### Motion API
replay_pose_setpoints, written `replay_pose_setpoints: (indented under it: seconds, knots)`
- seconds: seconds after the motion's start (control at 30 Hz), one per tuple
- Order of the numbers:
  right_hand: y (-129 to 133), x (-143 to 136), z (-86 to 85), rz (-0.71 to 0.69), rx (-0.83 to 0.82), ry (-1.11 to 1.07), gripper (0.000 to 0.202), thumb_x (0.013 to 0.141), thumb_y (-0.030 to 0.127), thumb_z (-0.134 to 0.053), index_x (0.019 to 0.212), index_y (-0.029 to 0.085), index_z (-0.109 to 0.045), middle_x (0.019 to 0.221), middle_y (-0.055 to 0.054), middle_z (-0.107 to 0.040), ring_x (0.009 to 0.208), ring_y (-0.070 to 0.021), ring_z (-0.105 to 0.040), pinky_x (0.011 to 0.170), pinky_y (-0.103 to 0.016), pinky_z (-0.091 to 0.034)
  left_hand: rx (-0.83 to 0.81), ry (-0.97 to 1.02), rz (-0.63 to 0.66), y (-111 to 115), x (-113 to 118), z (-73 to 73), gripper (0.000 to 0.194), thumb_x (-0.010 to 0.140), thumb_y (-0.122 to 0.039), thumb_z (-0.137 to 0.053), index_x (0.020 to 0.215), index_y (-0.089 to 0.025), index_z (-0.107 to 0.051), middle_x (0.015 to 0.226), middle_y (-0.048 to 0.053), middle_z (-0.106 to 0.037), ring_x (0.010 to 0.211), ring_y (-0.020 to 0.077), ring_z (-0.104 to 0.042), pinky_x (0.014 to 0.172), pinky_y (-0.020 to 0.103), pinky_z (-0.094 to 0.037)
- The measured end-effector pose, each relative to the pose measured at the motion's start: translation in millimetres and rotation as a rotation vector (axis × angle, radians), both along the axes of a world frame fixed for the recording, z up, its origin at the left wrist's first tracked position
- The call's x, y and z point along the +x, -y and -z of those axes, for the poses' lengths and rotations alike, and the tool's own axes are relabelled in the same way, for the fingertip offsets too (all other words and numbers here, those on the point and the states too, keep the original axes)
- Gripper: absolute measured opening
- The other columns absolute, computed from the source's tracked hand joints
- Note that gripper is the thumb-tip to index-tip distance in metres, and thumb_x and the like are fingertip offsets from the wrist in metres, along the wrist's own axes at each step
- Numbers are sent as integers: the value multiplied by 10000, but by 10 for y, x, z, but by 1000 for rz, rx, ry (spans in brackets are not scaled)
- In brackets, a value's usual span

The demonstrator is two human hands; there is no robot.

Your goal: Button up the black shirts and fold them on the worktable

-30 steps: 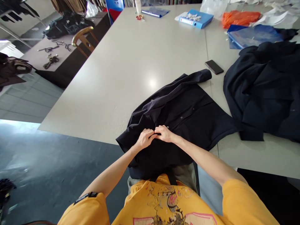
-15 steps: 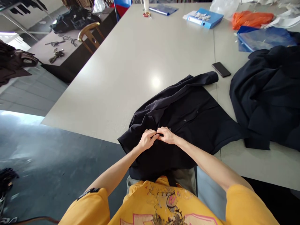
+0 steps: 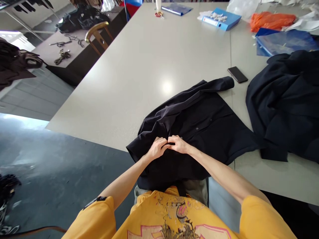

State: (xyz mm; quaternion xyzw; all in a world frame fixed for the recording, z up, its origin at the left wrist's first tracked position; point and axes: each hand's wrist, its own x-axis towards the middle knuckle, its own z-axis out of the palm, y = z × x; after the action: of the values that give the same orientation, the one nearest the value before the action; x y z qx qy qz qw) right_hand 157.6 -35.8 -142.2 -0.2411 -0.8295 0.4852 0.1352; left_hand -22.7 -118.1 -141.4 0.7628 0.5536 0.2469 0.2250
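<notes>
A dark navy button-front shirt (image 3: 199,114) lies across the near edge of the table, its lower part hanging toward my lap. One sleeve stretches to the upper right, and small buttons run along the front. My left hand (image 3: 158,147) pinches the shirt's fabric at the button front. Right beside it, fingertips nearly touching, my right hand (image 3: 177,144) grips the same edge. Whatever lies between the fingertips, a button or a buttonhole, is hidden.
A heap of dark garments (image 3: 286,103) lies at the right, touching the shirt's hem. Beyond are a black phone (image 3: 237,74), a blue binder (image 3: 221,19), blue folders (image 3: 286,41), an orange plastic bag (image 3: 271,21) and red-handled scissors (image 3: 159,14). A wooden chair (image 3: 97,35) stands left of the table (image 3: 119,86).
Both hands stay at the same spot on the shirt, with only a slight shift of the fingers. The whole view has moved a little.
</notes>
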Motion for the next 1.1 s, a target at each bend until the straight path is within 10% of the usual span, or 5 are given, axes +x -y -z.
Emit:
replay_pose_setpoints:
  seconds: [1.1]
  knots:
    - [115, 12, 72, 70, 52, -6, 52, 855, 155, -632, 839, 203, -619, 797, 10, -627, 799, -177, -574, 844, -348, -426, -31, 0, -15, -3, 45, -46, 377, 1054, -381, -386, 748, -194, -501, 726, 13, -571, 738, 165, -548, 785, 326, -390]
